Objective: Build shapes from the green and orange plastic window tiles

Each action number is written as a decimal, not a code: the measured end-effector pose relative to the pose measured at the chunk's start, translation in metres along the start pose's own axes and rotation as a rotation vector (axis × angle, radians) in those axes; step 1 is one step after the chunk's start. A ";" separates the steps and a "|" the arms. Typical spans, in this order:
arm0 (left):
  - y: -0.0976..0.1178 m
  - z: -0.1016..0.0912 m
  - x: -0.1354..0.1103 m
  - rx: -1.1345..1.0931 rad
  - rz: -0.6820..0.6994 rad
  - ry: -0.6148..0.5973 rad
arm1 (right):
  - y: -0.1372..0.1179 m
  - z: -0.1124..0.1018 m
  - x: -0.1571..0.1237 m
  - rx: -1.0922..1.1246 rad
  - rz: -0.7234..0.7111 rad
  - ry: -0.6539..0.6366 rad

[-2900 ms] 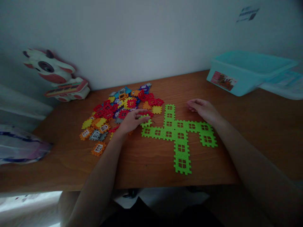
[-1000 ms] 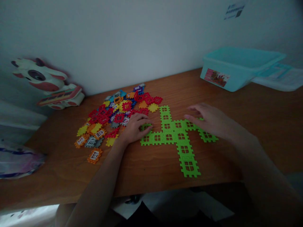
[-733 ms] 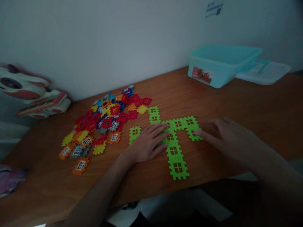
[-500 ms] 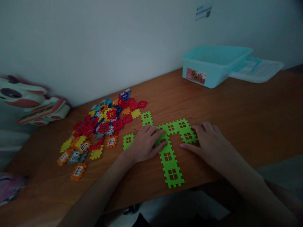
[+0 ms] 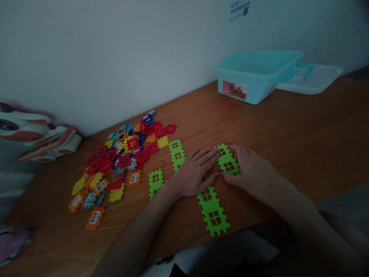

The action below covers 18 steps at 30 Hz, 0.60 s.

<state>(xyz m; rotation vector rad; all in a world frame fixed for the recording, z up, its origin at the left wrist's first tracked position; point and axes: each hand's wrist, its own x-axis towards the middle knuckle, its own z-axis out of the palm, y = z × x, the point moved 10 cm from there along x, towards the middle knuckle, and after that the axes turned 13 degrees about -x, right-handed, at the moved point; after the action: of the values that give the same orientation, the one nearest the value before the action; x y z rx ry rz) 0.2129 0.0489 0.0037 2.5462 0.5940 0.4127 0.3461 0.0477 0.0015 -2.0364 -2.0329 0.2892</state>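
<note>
Flat green interlocking window tiles (image 5: pixel 214 217) lie joined in a branching shape on the wooden table. My left hand (image 5: pixel 197 173) rests palm down across the middle of them, fingers stretched out, hiding several joints. At the right end, my right hand (image 5: pixel 253 167) holds a green tile (image 5: pixel 230 166) at its edge, thumb along the near side and fingers at the far right corner. A strip of green tiles (image 5: pixel 175 146) runs up and left from under my left hand. Beside my left wrist lies another green tile piece (image 5: pixel 156 177), partly covered by the forearm.
A heap of red, yellow, orange, grey and blue tiles (image 5: pixel 123 159) spreads over the left of the table. By the wall stands a light-blue plastic box (image 5: pixel 239 75) with its lid (image 5: pixel 319 79) beside it. A dog-shaped toy (image 5: pixel 52 142) sits far left.
My left hand has slid right over the green tiles, with its fingers now flatter. My right thumb has come in against the end tile. The view has shifted slightly.
</note>
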 end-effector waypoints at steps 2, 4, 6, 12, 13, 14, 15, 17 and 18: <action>0.001 0.000 0.000 0.006 -0.003 -0.015 | 0.001 0.003 0.002 0.055 0.013 -0.082; 0.001 -0.001 -0.001 0.009 -0.005 -0.025 | 0.003 0.005 0.001 0.118 0.037 -0.153; 0.001 -0.001 -0.001 0.006 -0.015 -0.025 | 0.003 0.005 -0.001 0.182 0.030 -0.191; -0.001 -0.001 -0.002 -0.002 -0.037 -0.020 | -0.015 -0.001 -0.005 0.252 -0.283 -0.237; -0.001 -0.001 -0.002 -0.003 -0.037 -0.018 | -0.014 -0.002 -0.004 0.250 -0.313 -0.236; -0.001 -0.002 -0.002 -0.003 -0.035 -0.017 | -0.013 -0.002 -0.003 0.253 -0.331 -0.237; -0.001 -0.002 -0.002 -0.001 -0.032 -0.017 | -0.011 -0.003 -0.002 0.259 -0.341 -0.238; 0.000 -0.001 -0.002 0.007 -0.028 -0.021 | -0.009 -0.004 0.001 0.271 -0.354 -0.242; 0.000 -0.001 -0.001 0.014 -0.028 -0.025 | -0.010 -0.005 0.002 0.276 -0.361 -0.243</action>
<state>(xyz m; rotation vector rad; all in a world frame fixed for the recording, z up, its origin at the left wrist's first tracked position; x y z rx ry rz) 0.2111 0.0487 0.0044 2.5497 0.6253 0.3676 0.3386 0.0499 0.0093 -1.5003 -2.3004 0.7265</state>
